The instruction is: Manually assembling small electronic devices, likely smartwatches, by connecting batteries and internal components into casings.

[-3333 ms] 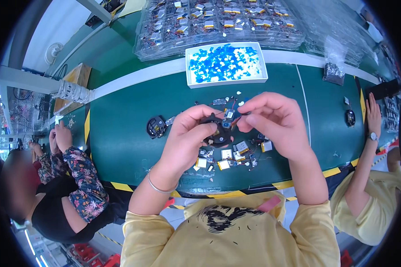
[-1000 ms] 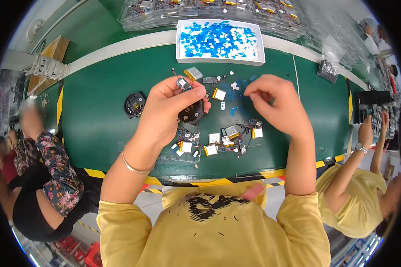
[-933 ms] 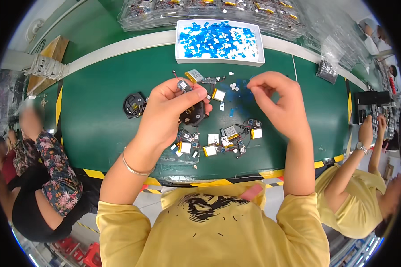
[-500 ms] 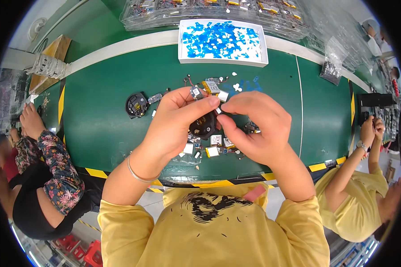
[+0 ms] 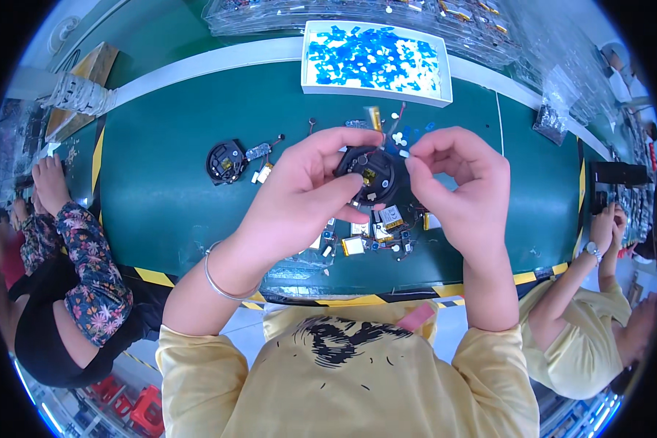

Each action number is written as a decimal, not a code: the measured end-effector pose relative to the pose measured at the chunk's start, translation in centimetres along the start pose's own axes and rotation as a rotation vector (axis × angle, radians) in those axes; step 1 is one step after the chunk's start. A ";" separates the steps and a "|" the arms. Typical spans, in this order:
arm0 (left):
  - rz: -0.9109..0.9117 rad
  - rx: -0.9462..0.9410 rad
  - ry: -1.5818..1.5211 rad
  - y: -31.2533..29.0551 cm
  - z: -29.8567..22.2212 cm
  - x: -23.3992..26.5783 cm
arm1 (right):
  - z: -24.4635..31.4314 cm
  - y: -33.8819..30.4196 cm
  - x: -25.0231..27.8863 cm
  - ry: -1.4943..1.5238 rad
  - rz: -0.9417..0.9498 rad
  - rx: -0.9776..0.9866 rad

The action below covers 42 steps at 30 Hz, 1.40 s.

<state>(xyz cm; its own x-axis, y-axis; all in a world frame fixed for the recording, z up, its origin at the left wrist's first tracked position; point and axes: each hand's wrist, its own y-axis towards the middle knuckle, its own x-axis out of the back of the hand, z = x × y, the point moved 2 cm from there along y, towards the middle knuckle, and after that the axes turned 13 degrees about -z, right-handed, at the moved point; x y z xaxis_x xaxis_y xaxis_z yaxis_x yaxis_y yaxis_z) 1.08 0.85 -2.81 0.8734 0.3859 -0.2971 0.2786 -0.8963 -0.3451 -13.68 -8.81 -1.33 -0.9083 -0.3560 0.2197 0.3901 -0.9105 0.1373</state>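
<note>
My left hand (image 5: pixel 303 175) grips a round black housing (image 5: pixel 382 177) by its left side, thumb over its open face and fingers behind it. Inside the housing show a bit of yellow tape and small fittings. A blurred yellow-edged battery (image 5: pixel 374 119) sticks up above the index finger; whether it is joined to the housing, I cannot tell. To the right, my right hand (image 5: pixel 466 179) pinches a tiny white piece (image 5: pixel 404 153) between thumb and index finger, just off the rim. A second black housing (image 5: pixel 226 162) lies at the left with a small circuit board (image 5: pixel 258 151) beside it.
Several silver batteries (image 5: pixel 353 246) with boards and wires lie below my hands. A white box (image 5: pixel 377 94) of blue and white bits stands at the back, before stacked clear trays (image 5: pixel 285 22). Co-workers sit on both sides: a floral sleeve (image 5: pixel 95 274) left, a yellow shirt (image 5: pixel 580 336) right.
The black housing has come up and to the right in my left hand, its open face now visible. My right hand has moved right, away from my left, with the white piece.
</note>
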 end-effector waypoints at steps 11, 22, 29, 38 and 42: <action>-0.034 -0.099 -0.122 -1.3 0.2 -0.6 | 1.2 -1.4 -1.3 -0.342 -0.080 0.682; -0.051 -0.224 -0.033 -1.5 0.5 -0.7 | -0.3 -0.9 -1.7 -0.262 -0.072 0.667; -0.039 -0.252 0.035 -1.5 0.6 -0.3 | -1.5 0.1 -2.1 0.475 0.071 -0.117; -0.035 -0.283 0.165 -1.7 0.8 -0.9 | -2.9 0.9 -1.6 0.520 0.351 -0.442; 0.009 -0.252 0.084 -0.8 -0.1 -0.5 | -2.4 1.5 -0.7 0.528 0.344 -0.371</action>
<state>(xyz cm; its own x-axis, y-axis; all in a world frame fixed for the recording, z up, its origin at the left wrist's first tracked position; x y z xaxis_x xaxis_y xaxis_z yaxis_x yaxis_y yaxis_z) 0.46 1.40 -2.33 0.9037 0.3672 -0.2205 0.3519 -0.9300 -0.1064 -12.79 -10.42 -3.65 -0.7318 -0.6037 -0.3161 0.6749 -0.7066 -0.2130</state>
